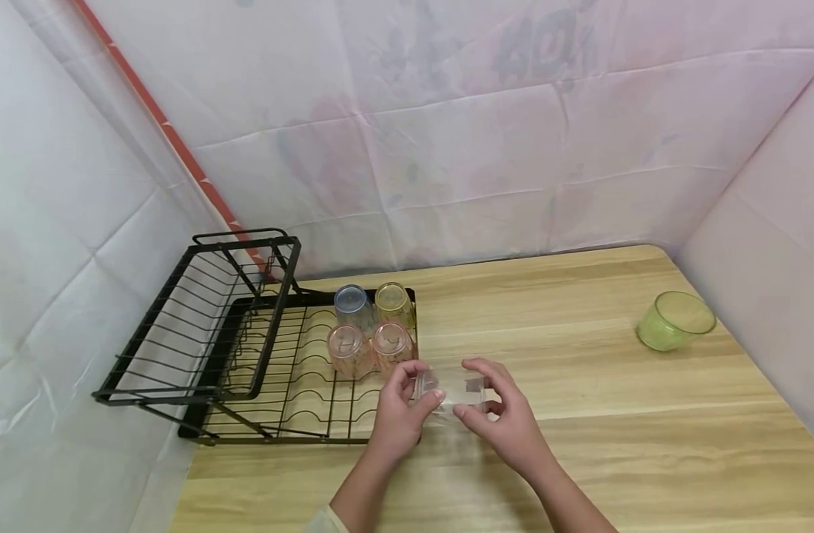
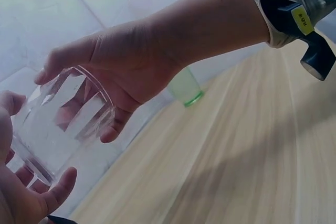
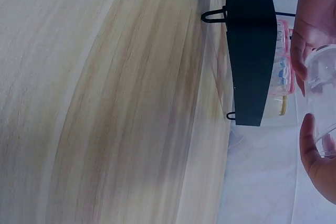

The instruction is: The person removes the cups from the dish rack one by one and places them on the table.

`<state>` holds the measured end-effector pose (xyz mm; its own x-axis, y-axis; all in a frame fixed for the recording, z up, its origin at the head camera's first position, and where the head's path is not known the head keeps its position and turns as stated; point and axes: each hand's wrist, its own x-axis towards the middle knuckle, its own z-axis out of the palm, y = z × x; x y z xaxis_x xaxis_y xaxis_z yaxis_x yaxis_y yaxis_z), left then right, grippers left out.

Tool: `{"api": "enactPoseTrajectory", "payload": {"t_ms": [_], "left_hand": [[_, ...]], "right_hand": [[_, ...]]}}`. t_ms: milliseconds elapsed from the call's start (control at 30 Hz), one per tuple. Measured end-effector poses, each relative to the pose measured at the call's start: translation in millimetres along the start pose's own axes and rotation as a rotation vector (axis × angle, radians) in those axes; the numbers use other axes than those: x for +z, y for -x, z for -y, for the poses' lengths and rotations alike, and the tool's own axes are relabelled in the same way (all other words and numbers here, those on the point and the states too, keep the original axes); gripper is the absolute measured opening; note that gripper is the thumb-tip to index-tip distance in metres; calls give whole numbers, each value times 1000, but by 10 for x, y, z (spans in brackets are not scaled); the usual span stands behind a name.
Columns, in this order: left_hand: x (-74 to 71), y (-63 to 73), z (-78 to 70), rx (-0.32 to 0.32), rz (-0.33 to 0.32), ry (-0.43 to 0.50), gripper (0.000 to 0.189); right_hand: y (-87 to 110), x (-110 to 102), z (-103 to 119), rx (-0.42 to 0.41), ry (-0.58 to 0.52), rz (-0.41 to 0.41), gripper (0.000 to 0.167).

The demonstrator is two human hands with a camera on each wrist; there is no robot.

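Observation:
A clear glass (image 1: 450,386) is held above the table, lying sideways between both hands. My left hand (image 1: 400,411) grips one end, with the thumb on the near side and fingers around the far side. The opposite end is gripped by my right hand (image 1: 507,418), thumb and fingers curled round it. In the left wrist view the clear glass (image 2: 65,121) shows flat facets, and in the right wrist view the glass (image 3: 321,90) is cut off by the frame edge. Close beyond the left hand, a pink glass (image 1: 391,342) stands upside down on the black dish rack (image 1: 267,438).
Another pink glass (image 1: 348,349), a blue glass (image 1: 354,303) and a yellow glass (image 1: 394,300) also stand inverted on the rack's right end. The rack's raised upper tier (image 1: 197,326) is at left. A green glass (image 1: 673,322) sits tilted near the table's right edge.

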<state>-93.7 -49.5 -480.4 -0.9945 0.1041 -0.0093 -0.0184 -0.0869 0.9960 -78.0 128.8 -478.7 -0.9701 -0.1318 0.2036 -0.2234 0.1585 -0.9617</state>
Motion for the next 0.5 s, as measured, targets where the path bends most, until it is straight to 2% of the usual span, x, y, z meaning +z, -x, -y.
{"api": "enactPoseTrajectory", "payload": {"t_ms": [167, 300, 400, 500], "left_hand": [[35, -8, 22, -14, -7, -2, 38], [46, -10, 40, -24, -8, -28, 36], [47, -1, 37, -23, -10, -87, 33], [39, 6, 7, -1, -1, -203, 29]], "right_hand": [[7, -11, -25, -130, 139, -12, 59], [6, -8, -41, -186, 224, -4, 63], [19, 2, -57, -218, 272, 6, 66], [26, 10, -69, -290, 327, -9, 68]]}}
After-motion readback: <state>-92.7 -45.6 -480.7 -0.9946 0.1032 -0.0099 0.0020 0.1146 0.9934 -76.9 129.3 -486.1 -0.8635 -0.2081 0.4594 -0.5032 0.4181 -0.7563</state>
